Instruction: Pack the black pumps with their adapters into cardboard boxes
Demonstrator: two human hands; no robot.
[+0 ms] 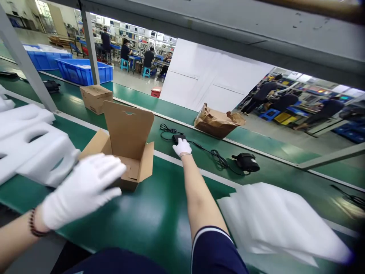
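My right hand [182,147], in a white glove, reaches out across the green bench with its fingers closed over a black power adapter [178,137]. Black cable [168,130] lies coiled beside the adapter, and a cord runs right to a black pump-like device [247,162]. My left hand [85,186], also gloved, is slightly blurred; it hovers with fingers stretched out and thumb apart, holding nothing. It partly hides an open cardboard box [129,131] whose lid stands up. The part of the box's inside that shows has nothing in it.
White foam inserts [37,140] lie at the left, and a stack of white foam sheets [279,217] at the right. Beyond are a closed carton [96,98], a crumpled brown paper bag [216,120] and blue bins [85,72]. Metal posts and an overhead shelf frame the bench.
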